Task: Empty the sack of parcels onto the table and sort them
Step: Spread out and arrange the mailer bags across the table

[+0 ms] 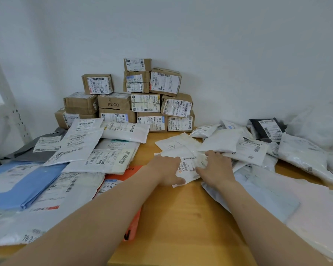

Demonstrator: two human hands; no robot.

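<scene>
Two hands met on one white parcel [190, 167] at the middle of the wooden table [181, 217]. The left hand [166, 169] gripped the parcel's left edge, with the thumb laid across the near corner and the fingers curled out of sight. The right hand [216, 167] lay flat on its right side, fingers spread, grasping nothing. The parcel's barcode label faced up between the hands.

Behind them, cardboard boxes [113, 104] stood stacked against the wall [238, 54], labels forward. Flat mailers overlapped to the left, among them a blue mailer [17, 187], a grey mailer [37, 156] and an orange mailer [132, 219] partly under the left forearm. To the right lay a loose heap of white bags [300, 156], with a black bag [267, 129] at the back. I could not tell whether the crumpled white bundle [319, 125] at far right was the sack.
</scene>
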